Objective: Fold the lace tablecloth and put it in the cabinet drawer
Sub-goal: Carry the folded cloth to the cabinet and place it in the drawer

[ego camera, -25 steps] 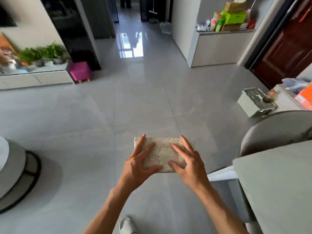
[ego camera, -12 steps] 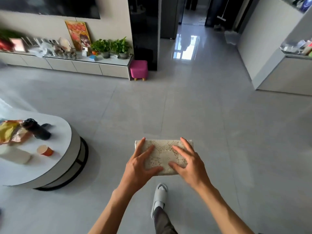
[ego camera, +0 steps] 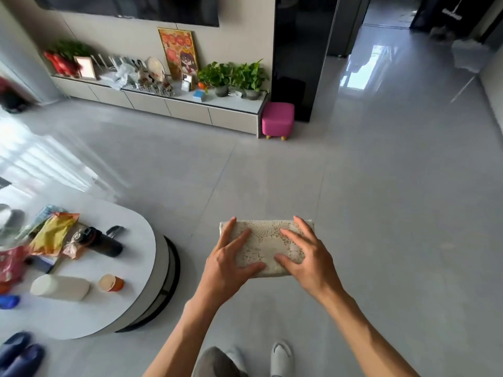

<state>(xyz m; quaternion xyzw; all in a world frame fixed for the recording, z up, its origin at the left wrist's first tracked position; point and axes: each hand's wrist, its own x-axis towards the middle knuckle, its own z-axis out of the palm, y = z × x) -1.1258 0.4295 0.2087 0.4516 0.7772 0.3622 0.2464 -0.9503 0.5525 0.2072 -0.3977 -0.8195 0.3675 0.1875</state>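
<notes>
The lace tablecloth (ego camera: 268,240) is a cream, folded rectangular pad held in the air over the grey floor, at the centre of the head view. My left hand (ego camera: 227,263) grips its left half, with two fingers spread on top and the thumb along the near edge. My right hand (ego camera: 307,261) grips the right half in the same way. The undersides of both hands are hidden. A low cabinet (ego camera: 187,111) with several shut drawer fronts runs along the far wall, well ahead and to the left.
A rounded white coffee table (ego camera: 130,281) with a dark bottle, a cup and snack bags stands close on my left. A pink stool (ego camera: 277,118) sits at the cabinet's right end, beside a black column. Open tiled floor lies ahead; blue slippers (ego camera: 16,355) lie bottom left.
The view has swung left: the chair and side table on the right are gone, and the coffee table and wall cabinet have come into view. Both hands keep the same hold on the cloth.
</notes>
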